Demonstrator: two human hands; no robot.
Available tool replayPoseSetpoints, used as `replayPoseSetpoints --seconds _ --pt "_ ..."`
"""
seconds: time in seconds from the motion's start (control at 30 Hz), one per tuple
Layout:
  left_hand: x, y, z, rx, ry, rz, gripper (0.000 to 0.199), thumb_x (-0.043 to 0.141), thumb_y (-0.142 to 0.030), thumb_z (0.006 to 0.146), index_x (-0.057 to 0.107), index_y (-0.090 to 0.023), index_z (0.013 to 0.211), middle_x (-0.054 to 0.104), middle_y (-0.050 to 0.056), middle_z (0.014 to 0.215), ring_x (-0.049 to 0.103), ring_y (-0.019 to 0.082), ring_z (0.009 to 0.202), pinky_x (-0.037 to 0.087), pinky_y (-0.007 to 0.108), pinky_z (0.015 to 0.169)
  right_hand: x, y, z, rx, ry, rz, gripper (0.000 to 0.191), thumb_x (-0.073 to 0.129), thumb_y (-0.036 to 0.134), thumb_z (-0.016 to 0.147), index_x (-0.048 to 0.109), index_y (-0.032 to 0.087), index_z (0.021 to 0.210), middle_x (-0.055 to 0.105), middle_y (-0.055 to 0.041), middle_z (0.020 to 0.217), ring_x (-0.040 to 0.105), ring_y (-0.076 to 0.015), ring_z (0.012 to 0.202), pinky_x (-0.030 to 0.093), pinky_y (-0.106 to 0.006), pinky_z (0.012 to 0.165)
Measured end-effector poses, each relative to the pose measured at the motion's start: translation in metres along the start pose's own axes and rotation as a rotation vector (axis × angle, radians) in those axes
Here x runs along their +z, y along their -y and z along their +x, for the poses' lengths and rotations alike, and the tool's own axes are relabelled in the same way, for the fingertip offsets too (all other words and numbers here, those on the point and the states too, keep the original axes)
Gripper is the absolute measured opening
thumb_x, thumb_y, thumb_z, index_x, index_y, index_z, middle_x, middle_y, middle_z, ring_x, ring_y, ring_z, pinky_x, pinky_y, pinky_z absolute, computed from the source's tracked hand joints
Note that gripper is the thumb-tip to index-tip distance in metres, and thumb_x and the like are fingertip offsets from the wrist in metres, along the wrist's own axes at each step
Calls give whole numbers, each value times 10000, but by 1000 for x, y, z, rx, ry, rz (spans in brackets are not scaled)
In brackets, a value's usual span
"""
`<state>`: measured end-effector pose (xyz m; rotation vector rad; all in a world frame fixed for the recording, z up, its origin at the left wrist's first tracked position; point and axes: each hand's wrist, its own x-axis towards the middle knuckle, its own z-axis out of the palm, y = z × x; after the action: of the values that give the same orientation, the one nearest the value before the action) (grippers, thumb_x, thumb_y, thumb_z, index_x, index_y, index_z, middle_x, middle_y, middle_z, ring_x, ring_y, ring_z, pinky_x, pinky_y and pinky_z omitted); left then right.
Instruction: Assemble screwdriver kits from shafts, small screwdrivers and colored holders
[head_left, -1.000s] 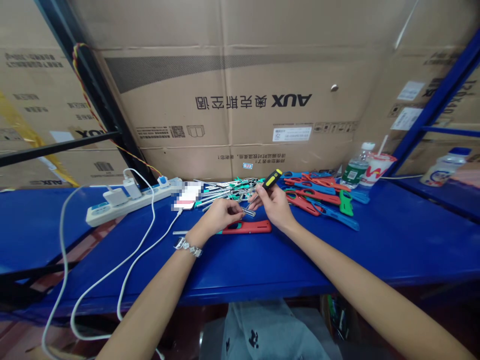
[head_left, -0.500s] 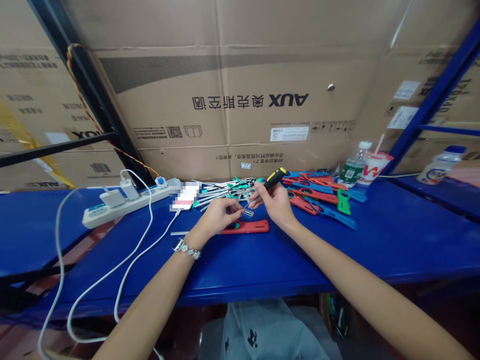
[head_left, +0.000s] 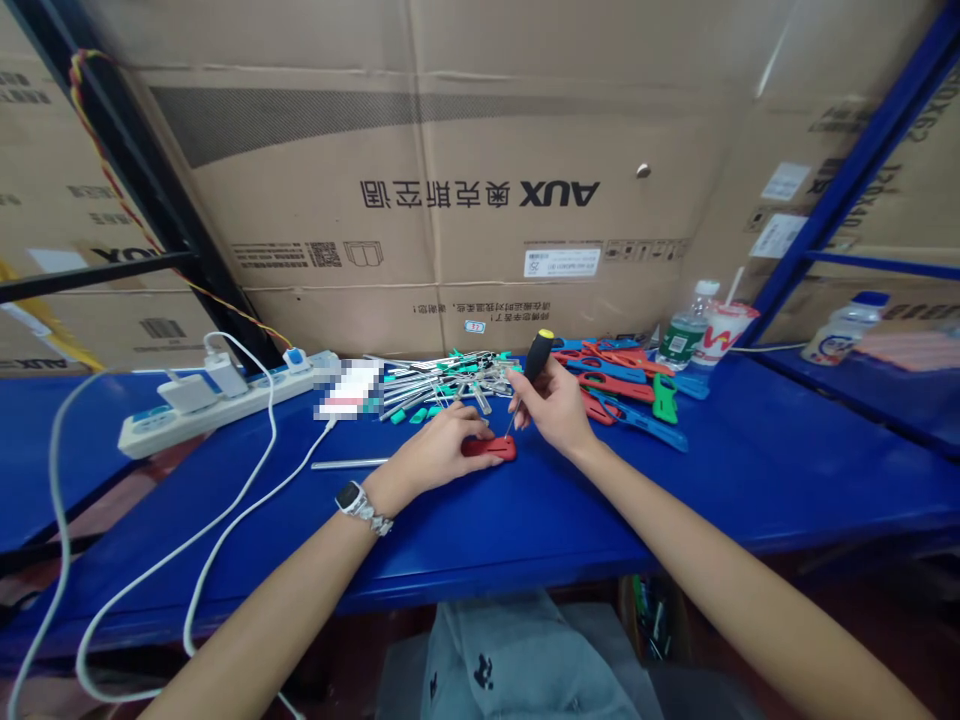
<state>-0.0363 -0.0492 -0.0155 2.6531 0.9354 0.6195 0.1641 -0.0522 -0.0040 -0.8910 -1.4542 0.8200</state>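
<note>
My right hand (head_left: 556, 408) grips a black-and-yellow screwdriver (head_left: 538, 354), tilted with its thin shaft pointing down. The tip meets the end of a red long-nosed lighter handle (head_left: 501, 448) lying on the blue table. Over that handle, my left hand (head_left: 448, 440) is closed and holds it down, hiding much of it. The lighter's metal tube (head_left: 349, 463) sticks out to the left from under the hand. Behind both hands lies a heap of metal tubes with green parts (head_left: 442, 380). Red, blue and green handle shells (head_left: 619, 385) are piled to the right.
A white power strip (head_left: 150, 432) with plugs and cables lies at left, beside a blurred phone (head_left: 349, 388). A green-labelled bottle (head_left: 686, 330), a cup with a straw (head_left: 726, 332) and another bottle (head_left: 844, 330) stand at right. A large cardboard box (head_left: 480, 130) backs the blue table (head_left: 750, 470).
My left hand has come down from a small metal piece onto the red lighter handle. The screwdriver has tipped more upright, its tip now at the handle's end. The view has shifted slightly.
</note>
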Motion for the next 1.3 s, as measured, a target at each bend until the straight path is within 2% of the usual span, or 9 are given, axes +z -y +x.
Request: replayPoseSetpoints --seconds 0.27,0.63,1.3 --pt "-11 12 -4 -37 4 -22 285 728 -485 860 755 -207 918 695 77 909 612 246 906 475 388 837 8 -4 -1 -22 33 22 425 713 625 822 523 252 892 654 20 630 608 -173 439 523 -322 439" --pt "-10 15 -4 -46 14 -8 272 744 -461 847 734 -193 889 705 69 910 608 257 921 464 391 846 15 -10 2 -27 80 9 449 728 635 802 515 251 898 654 22 629 613 -174 437 532 -321 430" --pt "-10 15 -4 -12 -37 -2 255 748 -461 834 742 -206 846 710 64 854 624 238 864 471 373 799 20 -7 5 -84 89 -89 396 715 595 842 522 249 861 655 -6 652 612 -177 457 508 -338 454"
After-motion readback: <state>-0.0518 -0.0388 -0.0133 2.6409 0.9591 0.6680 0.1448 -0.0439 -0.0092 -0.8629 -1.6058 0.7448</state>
